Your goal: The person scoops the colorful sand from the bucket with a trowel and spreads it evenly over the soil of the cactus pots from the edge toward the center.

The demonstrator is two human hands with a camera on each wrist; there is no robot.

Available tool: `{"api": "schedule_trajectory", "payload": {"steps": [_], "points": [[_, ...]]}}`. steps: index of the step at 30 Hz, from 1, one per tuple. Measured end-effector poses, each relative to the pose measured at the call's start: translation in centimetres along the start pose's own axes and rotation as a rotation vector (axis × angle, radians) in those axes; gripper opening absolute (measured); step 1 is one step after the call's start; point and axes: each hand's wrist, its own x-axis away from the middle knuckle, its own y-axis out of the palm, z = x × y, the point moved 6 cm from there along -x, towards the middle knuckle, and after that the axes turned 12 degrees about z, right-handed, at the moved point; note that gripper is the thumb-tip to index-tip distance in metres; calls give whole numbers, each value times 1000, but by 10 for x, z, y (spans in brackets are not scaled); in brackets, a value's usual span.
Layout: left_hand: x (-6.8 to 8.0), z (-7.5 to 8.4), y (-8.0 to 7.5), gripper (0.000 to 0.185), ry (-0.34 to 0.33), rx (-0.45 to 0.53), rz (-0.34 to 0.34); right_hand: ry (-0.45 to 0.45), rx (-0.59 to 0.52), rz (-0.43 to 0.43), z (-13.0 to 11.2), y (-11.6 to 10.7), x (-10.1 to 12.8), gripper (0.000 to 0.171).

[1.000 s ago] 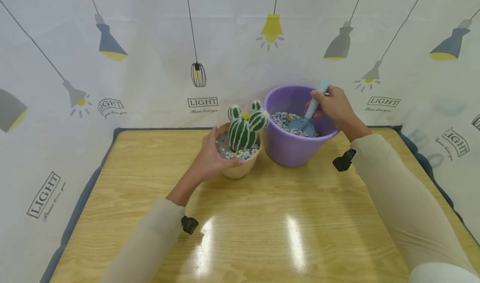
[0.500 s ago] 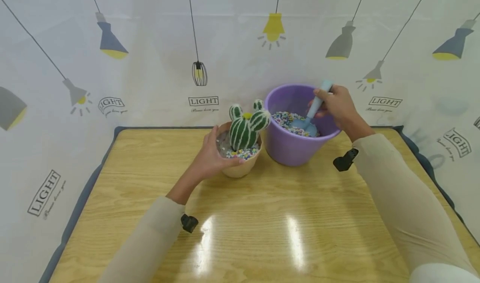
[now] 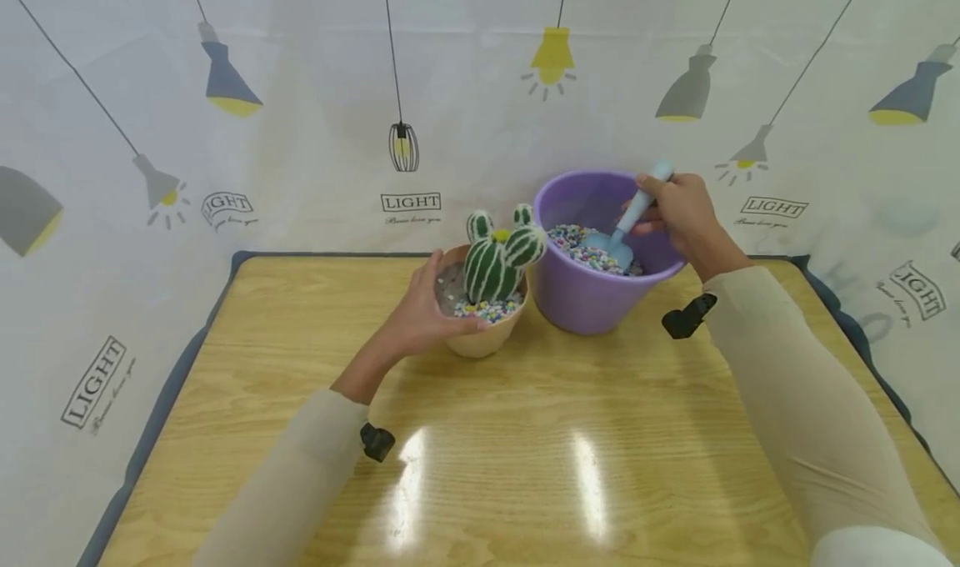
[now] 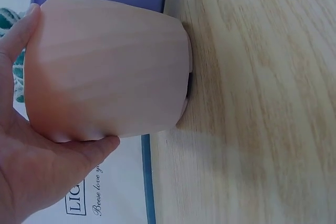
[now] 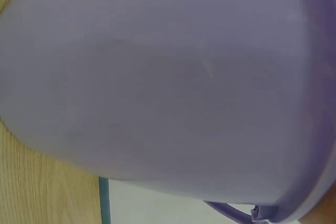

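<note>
Two hands: both are at work near the far edge of the wooden table (image 3: 525,434), each on its own vessel.
Left hand (image 3: 420,321): it grips the beige pot (image 3: 480,342) from the pot's 9 o'clock side, thumb along the near rim and fingers curled round the wall; the left wrist view shows the palm and thumb wrapped on the pot (image 4: 105,72).
Beige pot: it stands on the table just beside the purple bucket (image 3: 585,300), at the bucket's 9 o'clock.
Cactus (image 3: 498,254): green with white stripes, it stands upright in the pot, with coloured pebbles (image 3: 487,308) at its foot.
Right hand (image 3: 686,213): its fingers are clamped on the handle of the blue scoop (image 3: 622,229), above the bucket's 2 o'clock rim.
Blue scoop: its blade rests down among the coloured pebbles inside the bucket, handle tilted up toward 1 o'clock.
Right wrist view: the bucket wall (image 5: 168,87) fills it, so the fingers probably sit out of its frame.
</note>
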Motion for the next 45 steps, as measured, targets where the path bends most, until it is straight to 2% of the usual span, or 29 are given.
{"api": "schedule_trajectory", "payload": {"steps": [11, 18, 23, 27, 32, 38, 45], "points": [[-4, 0, -2, 132, 17, -16, -70, 105, -171, 39, -3, -7, -5, 22], [0, 5, -3, 128, -35, -69, -78, 180, -289, 108, -5, -18, -6, 23], [8, 17, -1, 124, -89, -67, -28, 245, -419, 178, -5, -27, -6, 23], [11, 21, 3, 130, -128, -115, 81, 265, -493, 217, -4, -32, -4, 26], [8, 23, 9, 114, -85, -157, 184, 277, -517, 234, -3, -34, -2, 20], [6, 25, 13, 93, -10, -157, 239, 274, -513, 240, -3, -34, -1, 19], [5, 23, 13, 87, 18, -170, 270, 271, -516, 236, -3, -34, 0, 22]]}}
